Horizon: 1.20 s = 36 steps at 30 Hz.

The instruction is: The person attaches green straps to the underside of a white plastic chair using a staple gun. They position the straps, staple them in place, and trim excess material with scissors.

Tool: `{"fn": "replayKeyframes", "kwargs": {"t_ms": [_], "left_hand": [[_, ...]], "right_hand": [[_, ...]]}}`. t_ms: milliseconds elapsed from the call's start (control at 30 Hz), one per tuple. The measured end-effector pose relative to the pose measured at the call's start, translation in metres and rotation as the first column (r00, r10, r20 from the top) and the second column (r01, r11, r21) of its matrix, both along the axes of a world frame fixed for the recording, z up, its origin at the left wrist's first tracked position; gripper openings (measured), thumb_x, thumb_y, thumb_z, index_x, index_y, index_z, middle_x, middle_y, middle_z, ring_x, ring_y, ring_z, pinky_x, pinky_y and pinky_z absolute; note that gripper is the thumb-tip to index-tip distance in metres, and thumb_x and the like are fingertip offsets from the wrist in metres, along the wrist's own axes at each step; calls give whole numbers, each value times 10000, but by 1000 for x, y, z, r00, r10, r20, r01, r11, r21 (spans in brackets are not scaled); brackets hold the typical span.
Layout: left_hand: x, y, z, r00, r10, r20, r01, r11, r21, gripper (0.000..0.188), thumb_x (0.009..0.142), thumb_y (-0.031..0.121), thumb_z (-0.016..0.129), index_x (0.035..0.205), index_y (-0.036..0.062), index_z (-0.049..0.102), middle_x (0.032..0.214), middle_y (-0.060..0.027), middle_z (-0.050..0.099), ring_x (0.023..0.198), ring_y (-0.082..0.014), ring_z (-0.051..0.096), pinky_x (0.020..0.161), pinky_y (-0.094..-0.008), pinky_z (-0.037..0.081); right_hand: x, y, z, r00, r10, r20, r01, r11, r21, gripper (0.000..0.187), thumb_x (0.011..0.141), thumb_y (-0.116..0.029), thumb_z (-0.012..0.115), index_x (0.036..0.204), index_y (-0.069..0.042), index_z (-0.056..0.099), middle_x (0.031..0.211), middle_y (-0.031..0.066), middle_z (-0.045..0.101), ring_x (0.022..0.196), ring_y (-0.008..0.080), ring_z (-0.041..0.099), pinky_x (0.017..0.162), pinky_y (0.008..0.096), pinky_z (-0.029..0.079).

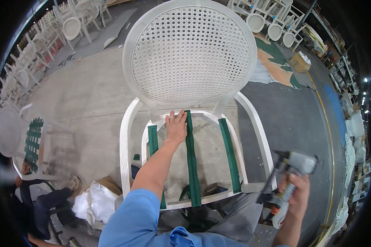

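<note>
A white armchair frame [130, 123] with a round woven cane back [193, 53] stands before me. Three green webbing straps run front to back across its open seat: a left strap [153, 140], a middle strap [191, 160] and a right strap [230, 154]. My left hand [177, 126] lies on the rear seat rail with its fingers stretched out, beside the far end of the middle strap and touching its edge. Off the chair's right side, my right hand [299, 189] grips a pneumatic staple gun [290, 177], slightly blurred and held away from the straps.
At the left, another person's hand [25, 167] is at a second chair with woven green webbing [33, 144]. A box with white wrapping [97, 201] sits near my left side. Stacked white chairs [72, 26] line the back, and a cardboard box [300, 61] stands far right.
</note>
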State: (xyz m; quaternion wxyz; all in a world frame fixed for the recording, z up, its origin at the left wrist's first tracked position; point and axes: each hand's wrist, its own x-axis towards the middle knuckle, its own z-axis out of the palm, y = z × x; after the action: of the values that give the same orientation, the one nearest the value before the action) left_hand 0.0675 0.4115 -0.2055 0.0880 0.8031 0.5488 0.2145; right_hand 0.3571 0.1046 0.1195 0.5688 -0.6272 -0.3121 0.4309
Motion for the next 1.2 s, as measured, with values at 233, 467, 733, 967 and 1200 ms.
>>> {"fn": "replayKeyframes", "kwargs": {"t_ms": [233, 467, 733, 967, 1200], "left_hand": [[0, -2, -2, 999, -4, 51, 3, 1000, 27, 536, 992, 240, 566, 1515, 154, 485, 1623, -13, 392, 1506, -454, 265, 1218, -657, 168], [-1, -3, 2, 997, 12, 82, -13, 1000, 6, 529, 981, 225, 578, 1499, 151, 502, 1608, -28, 411, 1506, -452, 264, 1226, -648, 148], [-1, -2, 2, 995, 27, 97, -21, 998, -55, 569, 963, 206, 576, 1523, 163, 485, 1618, -9, 399, 1535, -426, 217, 1250, -623, 89], [0, 0, -3, 998, 45, 47, -41, 997, -70, 585, 971, 227, 569, 1544, 181, 463, 1650, 0, 347, 1540, -445, 205, 1247, -628, 103], [1, 0, -1, 997, 46, 55, -42, 997, -66, 575, 973, 214, 565, 1539, 179, 469, 1650, 6, 344, 1544, -433, 196, 1251, -619, 105]], "right_hand": [[-75, 111, -50, 929, 208, -307, -173, 975, 138, 455, 837, -141, 770, 1211, 41, 584, 730, 110, 637, 550, 190, 603, 490, 325, 496], [-119, 219, -142, 930, 354, -102, -359, 933, -34, 652, 913, -101, 753, 1477, -67, 429, 987, 99, 673, 537, 141, 582, 448, 299, 473], [-134, 275, -217, 961, 272, -45, -274, 960, -57, 498, 916, -153, 777, 1336, -42, 534, 771, 37, 616, 461, 135, 534, 392, 315, 411], [-142, 295, -242, 960, 273, 58, -263, 954, -144, 485, 917, -168, 785, 1332, -44, 568, 740, 39, 649, 458, 120, 535, 401, 302, 408], [-152, 293, -256, 963, 265, 55, -262, 963, -63, 635, 930, -129, 762, 1478, -55, 450, 791, 28, 645, 473, 100, 519, 411, 280, 408]]}}
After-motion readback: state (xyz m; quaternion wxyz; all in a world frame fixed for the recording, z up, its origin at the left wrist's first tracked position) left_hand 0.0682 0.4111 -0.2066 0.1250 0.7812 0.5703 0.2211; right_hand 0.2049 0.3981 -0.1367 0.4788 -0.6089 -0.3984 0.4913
